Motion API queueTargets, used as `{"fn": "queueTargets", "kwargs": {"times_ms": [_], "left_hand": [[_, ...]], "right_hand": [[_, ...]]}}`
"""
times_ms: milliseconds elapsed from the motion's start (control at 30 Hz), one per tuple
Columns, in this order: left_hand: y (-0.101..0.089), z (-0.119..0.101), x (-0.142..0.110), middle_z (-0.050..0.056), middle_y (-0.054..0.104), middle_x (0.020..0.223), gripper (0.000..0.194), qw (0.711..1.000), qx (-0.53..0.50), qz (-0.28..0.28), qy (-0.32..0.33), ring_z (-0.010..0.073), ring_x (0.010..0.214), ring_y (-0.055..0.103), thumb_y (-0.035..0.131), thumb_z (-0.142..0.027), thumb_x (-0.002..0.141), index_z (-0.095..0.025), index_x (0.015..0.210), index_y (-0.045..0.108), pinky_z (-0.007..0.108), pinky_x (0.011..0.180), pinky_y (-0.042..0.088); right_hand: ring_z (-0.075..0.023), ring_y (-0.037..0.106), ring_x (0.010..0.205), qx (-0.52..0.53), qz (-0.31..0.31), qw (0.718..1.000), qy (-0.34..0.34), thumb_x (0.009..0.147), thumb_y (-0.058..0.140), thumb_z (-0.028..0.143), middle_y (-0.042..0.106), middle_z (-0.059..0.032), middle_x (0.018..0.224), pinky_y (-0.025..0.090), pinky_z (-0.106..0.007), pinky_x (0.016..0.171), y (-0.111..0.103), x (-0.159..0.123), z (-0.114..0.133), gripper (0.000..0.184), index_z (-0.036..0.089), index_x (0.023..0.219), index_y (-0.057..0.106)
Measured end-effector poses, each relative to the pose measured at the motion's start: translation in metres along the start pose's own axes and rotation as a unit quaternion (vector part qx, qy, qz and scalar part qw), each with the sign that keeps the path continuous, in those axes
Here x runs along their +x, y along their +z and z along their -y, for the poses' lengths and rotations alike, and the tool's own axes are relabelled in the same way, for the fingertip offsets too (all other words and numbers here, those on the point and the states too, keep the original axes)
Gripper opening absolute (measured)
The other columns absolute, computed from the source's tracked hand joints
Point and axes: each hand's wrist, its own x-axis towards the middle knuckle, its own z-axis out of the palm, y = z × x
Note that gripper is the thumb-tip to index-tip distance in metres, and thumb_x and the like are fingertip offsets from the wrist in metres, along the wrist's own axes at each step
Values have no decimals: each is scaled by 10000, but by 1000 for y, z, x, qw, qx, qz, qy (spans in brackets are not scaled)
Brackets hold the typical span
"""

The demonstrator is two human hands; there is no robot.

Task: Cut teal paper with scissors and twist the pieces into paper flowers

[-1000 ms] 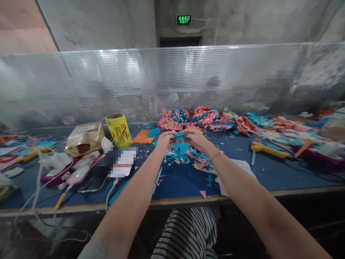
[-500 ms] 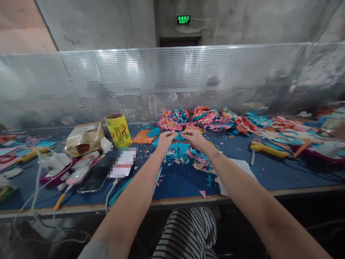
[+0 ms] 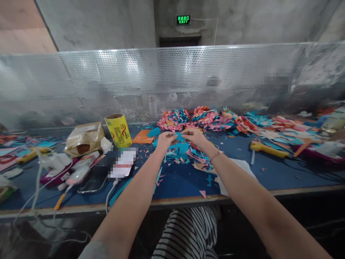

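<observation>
Centrally, blue piece (image 3: 179,137), between both hands (image 3: 167,139)

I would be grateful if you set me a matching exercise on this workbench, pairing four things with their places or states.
Things
1. Small blue piece
2. Yellow-labelled tube
3. Exit sign
4. Pink triangular scrap

Places or states
A. Beside the brown bag
B. Near the front edge of the blue tabletop
C. Held between the left hand and the right hand
D. Glowing green, high on the wall

Right pairs: 1-C, 2-A, 3-D, 4-B
</observation>
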Motion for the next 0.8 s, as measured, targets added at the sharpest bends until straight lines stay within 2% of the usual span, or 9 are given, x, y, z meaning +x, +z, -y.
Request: {"fn": "queueTargets", "kwargs": {"times_ms": [333, 800], "left_hand": [[-2, 1, 0, -4, 620, 560, 328, 1000, 5, 5, 5, 144, 539, 619, 795, -270, 473, -132, 693, 594, 280, 591, 510], [-2, -1, 0, 0, 615, 551, 319, 1000, 5, 7, 1, 152, 538, 622, 798, -264, 468, -125, 679, 603, 305, 612, 512]], "right_hand": [[-117, 536, 575, -15, -3, 999, -32, 543, 711, 327, 607, -3, 619, 467, -276, 598, -5, 4, -2, 269, 161, 751, 667], [-120, 537, 579, -29, -2, 999, -38, 545, 709, 326, 609, -5, 627, 469, -285, 616, -6, 6, -6, 274, 161, 760, 669]]}}
